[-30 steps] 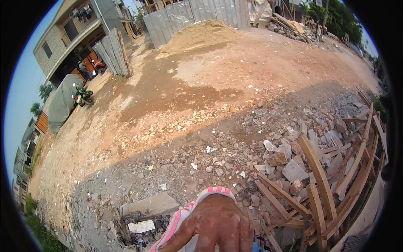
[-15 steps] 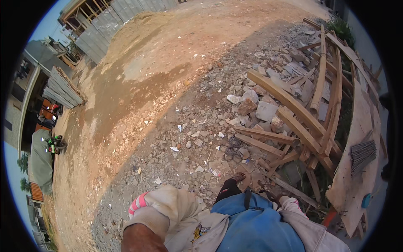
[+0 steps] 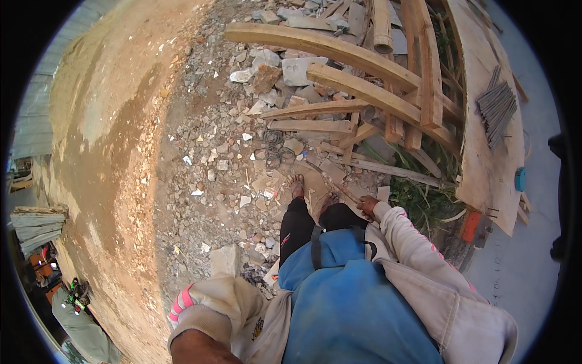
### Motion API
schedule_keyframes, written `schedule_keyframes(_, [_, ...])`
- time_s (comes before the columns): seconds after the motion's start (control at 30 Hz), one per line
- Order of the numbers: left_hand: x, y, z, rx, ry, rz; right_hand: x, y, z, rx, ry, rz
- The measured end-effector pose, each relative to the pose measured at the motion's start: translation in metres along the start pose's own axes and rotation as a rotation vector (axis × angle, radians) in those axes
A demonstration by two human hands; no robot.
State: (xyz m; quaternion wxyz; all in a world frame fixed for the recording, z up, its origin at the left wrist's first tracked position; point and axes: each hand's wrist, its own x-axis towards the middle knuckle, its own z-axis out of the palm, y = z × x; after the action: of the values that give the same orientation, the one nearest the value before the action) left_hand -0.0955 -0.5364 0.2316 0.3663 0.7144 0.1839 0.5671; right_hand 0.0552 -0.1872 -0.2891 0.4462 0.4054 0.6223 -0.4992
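The right hand (image 3: pixel 367 206) reaches down at the end of a pale sleeve, its fingers curled around a thin rusty rod (image 3: pixel 330 184) that slants up and left across the rubble just ahead of the sandalled feet (image 3: pixel 297 187). The left hand is out of sight; only its raised forearm (image 3: pixel 200 347) and cuffed sleeve show at the lower edge, so whether its fingers are spread or closed cannot be told. Right of the rod, stacked timber beams (image 3: pixel 364 91) crowd in close, with a plywood sheet (image 3: pixel 485 121) carrying a bundle of steel rods (image 3: pixel 497 109) beyond. To the left, broken stones (image 3: pixel 242 151) thin out into open bare dirt ground (image 3: pixel 103 139).
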Motion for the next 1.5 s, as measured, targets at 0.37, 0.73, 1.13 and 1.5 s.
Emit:
schedule_keyframes(0.37, [-0.081,0.047,-0.031,0.073,0.077,0.035,0.201,-0.085,0.103,-0.151,-0.03,0.267])
schedule_keyframes(0.73, [-0.117,-0.016,-0.068,0.192,0.605,0.167,0.229,-0.22,0.165,-0.382,-0.123,-0.052])
schedule_keyframes(1.13, [-0.118,0.002,-0.085,0.137,0.335,0.229,0.156,-0.245,0.142,-0.582,0.106,-0.366])
schedule_keyframes(1.5, [-0.027,-0.021,-0.168,-0.072,-0.252,0.271,0.12,-0.022,0.054,-0.64,0.333,-0.036])
